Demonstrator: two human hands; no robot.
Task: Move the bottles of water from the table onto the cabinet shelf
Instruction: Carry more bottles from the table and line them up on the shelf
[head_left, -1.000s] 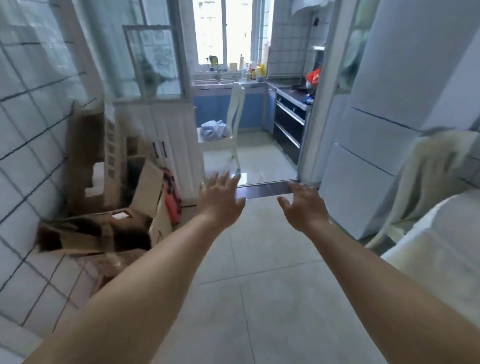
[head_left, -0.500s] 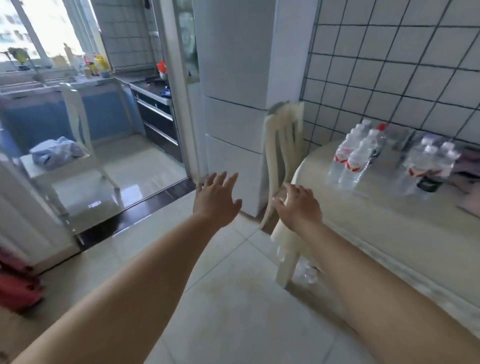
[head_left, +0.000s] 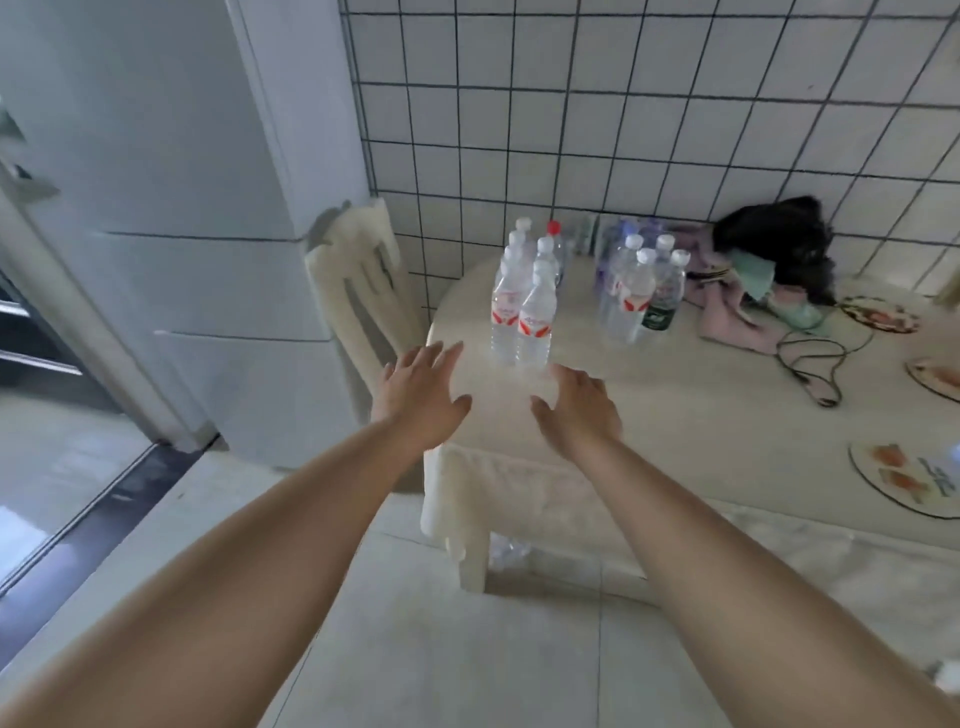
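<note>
Both bare arms outstretched, left grip (head_left: 420, 396) and right grip (head_left: 577, 406) spread, palms down, empty.

Bare desk (head_left: 675, 415) surface lies between both hands and the nearest bottles (head_left: 522, 317) at 12 o'clock. A second bottle cluster (head_left: 639, 291) stands at 1 o'clock, a gap between. Chair (head_left: 363, 280) crowds 10 o'clock; cord (head_left: 810, 364) and clothes (head_left: 748, 301) at 2 o'clock.

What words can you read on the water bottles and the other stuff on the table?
None can be read.
Red-and-white labels on the near bottles: too blurred.
Green label on one bottle in the right group: too blurred.
Round mats on the table: pictures only, no legible words.
</note>
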